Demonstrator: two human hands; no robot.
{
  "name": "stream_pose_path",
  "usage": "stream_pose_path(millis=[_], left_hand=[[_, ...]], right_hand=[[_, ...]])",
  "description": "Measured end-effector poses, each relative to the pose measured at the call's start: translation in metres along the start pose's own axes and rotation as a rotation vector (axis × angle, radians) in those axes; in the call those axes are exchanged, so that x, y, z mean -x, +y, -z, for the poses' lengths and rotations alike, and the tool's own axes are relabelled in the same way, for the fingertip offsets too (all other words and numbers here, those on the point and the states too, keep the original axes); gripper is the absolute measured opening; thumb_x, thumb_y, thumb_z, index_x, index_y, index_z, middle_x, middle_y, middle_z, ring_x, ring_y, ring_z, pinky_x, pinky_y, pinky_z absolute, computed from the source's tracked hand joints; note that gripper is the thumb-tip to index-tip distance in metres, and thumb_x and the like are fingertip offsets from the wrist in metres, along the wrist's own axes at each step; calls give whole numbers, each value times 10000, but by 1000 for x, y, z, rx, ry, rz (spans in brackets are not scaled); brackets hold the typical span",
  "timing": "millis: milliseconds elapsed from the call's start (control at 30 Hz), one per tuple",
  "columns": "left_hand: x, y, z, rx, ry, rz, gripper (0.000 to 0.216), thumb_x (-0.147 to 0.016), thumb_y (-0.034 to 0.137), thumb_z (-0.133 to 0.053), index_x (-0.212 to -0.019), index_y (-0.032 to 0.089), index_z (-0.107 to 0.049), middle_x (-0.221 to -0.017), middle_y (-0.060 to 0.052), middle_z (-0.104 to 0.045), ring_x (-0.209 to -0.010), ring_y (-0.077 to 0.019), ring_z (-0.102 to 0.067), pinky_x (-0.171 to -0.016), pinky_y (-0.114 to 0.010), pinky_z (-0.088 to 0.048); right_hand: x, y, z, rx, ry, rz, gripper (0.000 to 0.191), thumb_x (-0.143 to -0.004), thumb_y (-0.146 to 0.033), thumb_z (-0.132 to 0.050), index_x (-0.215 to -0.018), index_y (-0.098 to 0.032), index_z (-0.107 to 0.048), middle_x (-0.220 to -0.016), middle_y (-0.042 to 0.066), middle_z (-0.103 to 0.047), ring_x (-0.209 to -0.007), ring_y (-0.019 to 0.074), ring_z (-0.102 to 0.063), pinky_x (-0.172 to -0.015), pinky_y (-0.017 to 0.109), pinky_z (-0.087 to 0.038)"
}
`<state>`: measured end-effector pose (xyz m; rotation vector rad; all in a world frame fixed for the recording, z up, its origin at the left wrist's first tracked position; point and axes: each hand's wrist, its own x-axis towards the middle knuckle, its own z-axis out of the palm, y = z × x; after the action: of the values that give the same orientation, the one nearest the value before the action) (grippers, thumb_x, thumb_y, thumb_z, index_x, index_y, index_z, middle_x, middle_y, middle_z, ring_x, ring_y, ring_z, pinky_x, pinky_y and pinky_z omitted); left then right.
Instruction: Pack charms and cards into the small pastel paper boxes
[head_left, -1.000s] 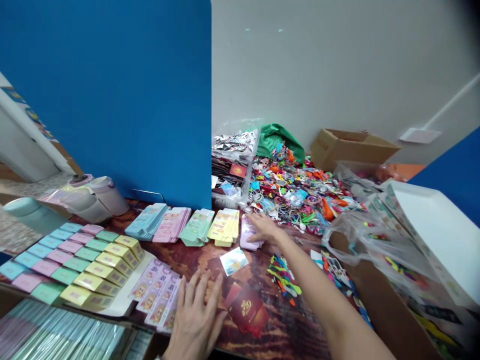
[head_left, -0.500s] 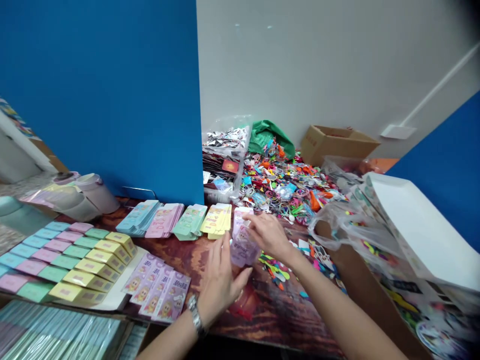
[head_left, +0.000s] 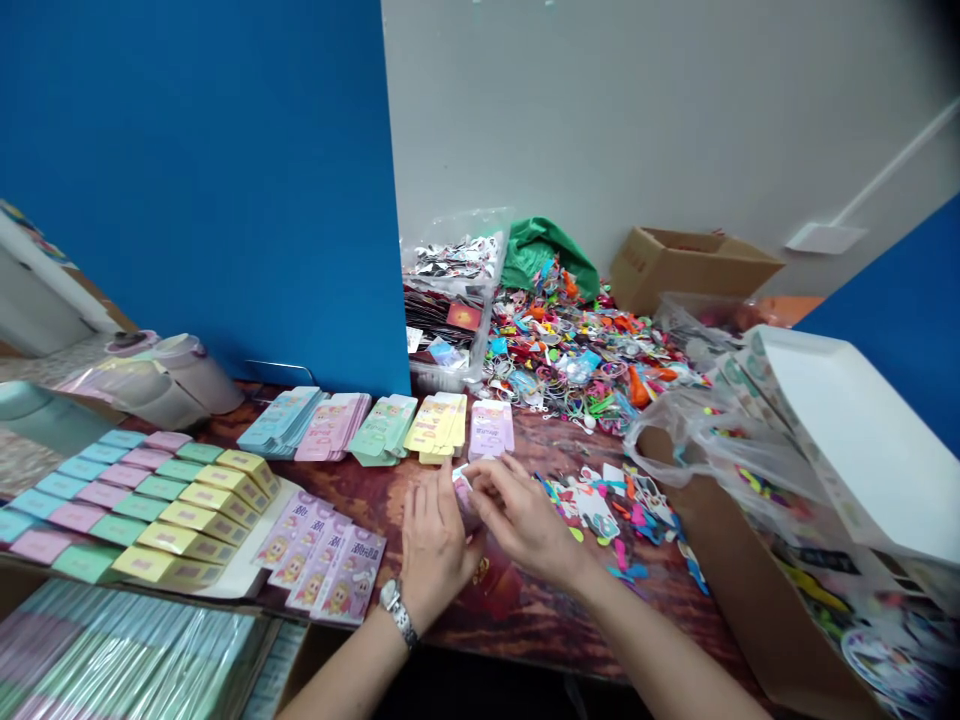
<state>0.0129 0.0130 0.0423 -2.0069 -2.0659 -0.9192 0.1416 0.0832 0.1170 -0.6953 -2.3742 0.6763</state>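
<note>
A small purple carton (head_left: 466,498) sits between 2 bare hands above a dark, glossy, red-brown table (head_left: 367,485). The right hand (head_left: 514,508) curls inward, its thumb and fingers apparently pinching the carton's upper end; the left hand (head_left: 439,535), fingers nearly straight and together, flanks the other side, though whether it grips cannot be told. The carton looks to be thin printed card: likely light, springy at its creases, slightly slick and easily crushed, best held lightly by its side edges.

Just beyond stands a flat purple stack (head_left: 491,430), at the end of a row with yellow (head_left: 437,425), green (head_left: 384,428), pink (head_left: 332,427) and blue stacks (head_left: 281,422). At left, 4 slim purple boxes (head_left: 351,575) overlap like shingles. At right lie small, bright trinkets (head_left: 600,505), soft-looking and irregular, near a stiff, brown cardboard edge (head_left: 742,600) and crinkled clear plastic (head_left: 679,430).
</note>
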Motion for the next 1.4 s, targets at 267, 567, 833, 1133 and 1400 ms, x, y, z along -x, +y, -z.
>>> stream_pose_path(millis=[267,567,833,1133,1400], left_hand=[[0,-2,13,373,14,141,870,-785,198,-586,-1497,135,-92,-1419,-201,-459,-1234,-275,-547,-971,-399,-495],[1,-4,20,386,-22,81,678,-725,195,-635,-1333,209,-335,-1193,-118,-597,-996,-241,-652,-812,-380,-557],[2,-19,15,232,264,-158,738,-742,88,-653,-1373,189,-283,-1221,-164,-521,-1140,-275,-554,-902,-448,-521],[-9,-28,18,131,366,-343,813,-712,80,-704,-1361,256,-248,-1246,-151,-502,-1151,-284,-549,-987,-618,-417],[-4,-27,18,106,294,-271,694,-726,88,-663,-1323,178,-319,-1155,-173,-533,-999,-278,-576,-779,-444,-536]], right_hand=[[27,13,-8,243,392,114,321,-879,-148,-583,-1198,-188,-567,-1363,171,-448,-1272,293,-472,-1023,473,-451],[42,13,-22,88,253,48,354,-922,-160,-523,-1274,-197,-521,-1462,155,-372,-1332,263,-424,-1048,436,-451],[43,10,-22,-4,228,13,318,-915,-136,-547,-1217,-236,-528,-1177,80,-612,-1122,193,-591,-950,313,-490],[39,2,-6,-213,-13,-58,207,-924,-170,-546,-1103,-260,-595,-1026,14,-681,-933,148,-646,-820,249,-487],[39,0,-15,-363,87,-174,346,-934,-270,-533,-1277,-277,-489,-1161,60,-642,-1037,191,-619,-886,323,-497]])
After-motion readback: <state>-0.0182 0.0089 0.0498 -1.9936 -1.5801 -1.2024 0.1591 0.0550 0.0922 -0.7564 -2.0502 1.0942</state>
